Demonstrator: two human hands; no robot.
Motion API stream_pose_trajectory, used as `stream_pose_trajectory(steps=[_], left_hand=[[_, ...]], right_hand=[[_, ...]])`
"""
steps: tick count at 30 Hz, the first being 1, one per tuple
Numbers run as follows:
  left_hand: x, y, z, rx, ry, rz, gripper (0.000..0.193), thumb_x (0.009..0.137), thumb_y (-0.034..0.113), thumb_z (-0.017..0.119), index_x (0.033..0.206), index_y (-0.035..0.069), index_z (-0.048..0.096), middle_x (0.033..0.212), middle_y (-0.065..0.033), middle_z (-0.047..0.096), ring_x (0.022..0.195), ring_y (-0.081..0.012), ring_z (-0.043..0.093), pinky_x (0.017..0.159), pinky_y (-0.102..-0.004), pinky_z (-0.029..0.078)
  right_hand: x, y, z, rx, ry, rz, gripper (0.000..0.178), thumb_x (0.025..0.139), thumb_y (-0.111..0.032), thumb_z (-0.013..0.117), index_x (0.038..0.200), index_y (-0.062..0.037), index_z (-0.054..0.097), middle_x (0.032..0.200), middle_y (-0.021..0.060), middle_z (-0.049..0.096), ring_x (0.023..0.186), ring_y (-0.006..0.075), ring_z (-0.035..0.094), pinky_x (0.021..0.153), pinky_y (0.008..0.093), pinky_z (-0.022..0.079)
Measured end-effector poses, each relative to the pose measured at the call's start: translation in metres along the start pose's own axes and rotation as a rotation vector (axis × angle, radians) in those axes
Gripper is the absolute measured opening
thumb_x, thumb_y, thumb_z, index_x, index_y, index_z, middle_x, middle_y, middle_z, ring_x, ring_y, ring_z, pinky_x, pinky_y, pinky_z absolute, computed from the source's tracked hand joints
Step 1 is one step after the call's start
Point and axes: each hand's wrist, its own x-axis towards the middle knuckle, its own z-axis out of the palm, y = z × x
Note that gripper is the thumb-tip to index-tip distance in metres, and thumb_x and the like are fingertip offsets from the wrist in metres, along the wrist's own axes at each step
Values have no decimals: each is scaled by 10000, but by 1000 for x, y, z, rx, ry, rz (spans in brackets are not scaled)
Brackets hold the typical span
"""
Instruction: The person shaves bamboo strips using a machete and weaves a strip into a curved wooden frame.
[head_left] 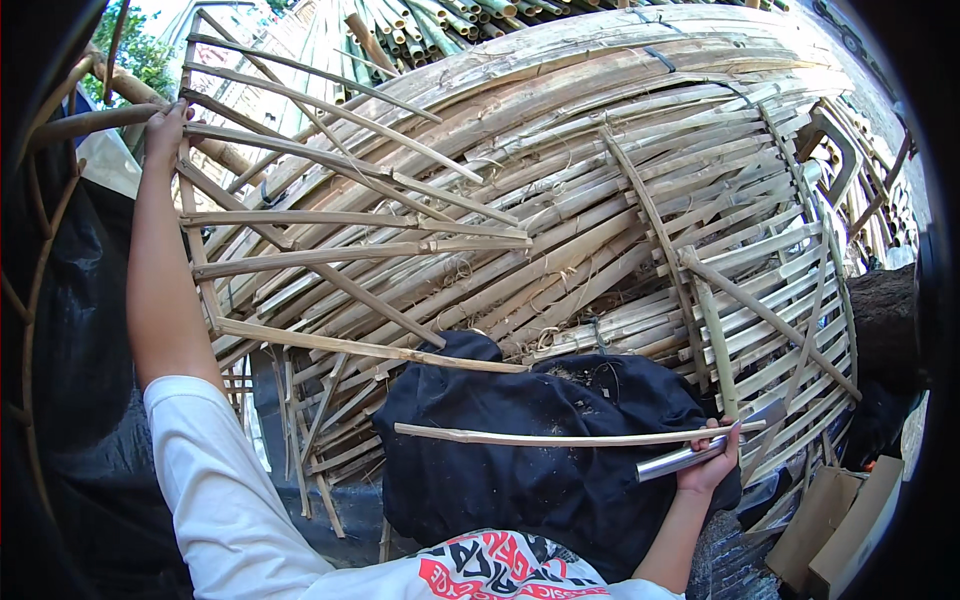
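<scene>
Stretched out to the far left, my left hand (165,132) is closed around the upright slat of a bamboo lattice frame (350,253), beside a thick pole (95,122). The frame's slats reach rightward, some with free ends. At the lower right my right hand (708,462) is closed on a long thin bamboo strip (540,438) and a silver metal tool (664,465) with a rounded, handle-like end. A flatter, blade-like part shows past the fingers. The strip lies roughly level over dark cloth (480,490) across my lap.
Split bamboo slats (540,200) lie in a large heap ahead. A slatted bamboo panel (770,330) leans at the right, near a cardboard box (835,520). Green bamboo poles (430,30) are stacked at the back. Black sheeting (85,350) hangs at the left.
</scene>
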Motion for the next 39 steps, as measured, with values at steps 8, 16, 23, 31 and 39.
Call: stream_pose_trajectory(steps=[8,16,23,31,39], left_hand=[[-51,-91,-29,93,-55,-121,240,1002,262,473,921,62,579,742,-15,562,587,-118,588,526,-293,539],[-75,-169,-76,-25,-4,-232,222,994,252,509,948,53,595,762,-21,587,626,-124,597,587,-304,543],[-98,-195,-118,-19,19,-210,258,984,254,530,947,21,634,776,-45,625,638,-143,647,557,-277,548],[-117,-164,-126,-10,134,-98,232,987,217,521,924,18,622,731,-34,601,576,-130,619,543,-264,524],[-101,-34,-125,-24,159,78,233,984,222,529,929,24,639,709,-16,590,575,-109,603,546,-252,501]], right_hand=[[2,10,9,-165,91,-54,230,989,-336,506,994,-109,538,734,34,524,491,81,463,442,213,412],[11,10,8,-286,84,-81,234,980,-328,532,1003,-96,532,783,35,523,521,81,444,470,214,402],[17,15,6,-333,91,-82,237,970,-342,551,996,-108,525,782,21,517,524,66,429,476,208,390],[15,17,5,-327,115,-96,260,962,-367,563,973,-110,530,753,12,509,535,69,430,470,214,381],[17,11,-3,-261,16,-64,277,959,-364,568,992,-92,525,749,23,506,528,89,437,486,229,391]])
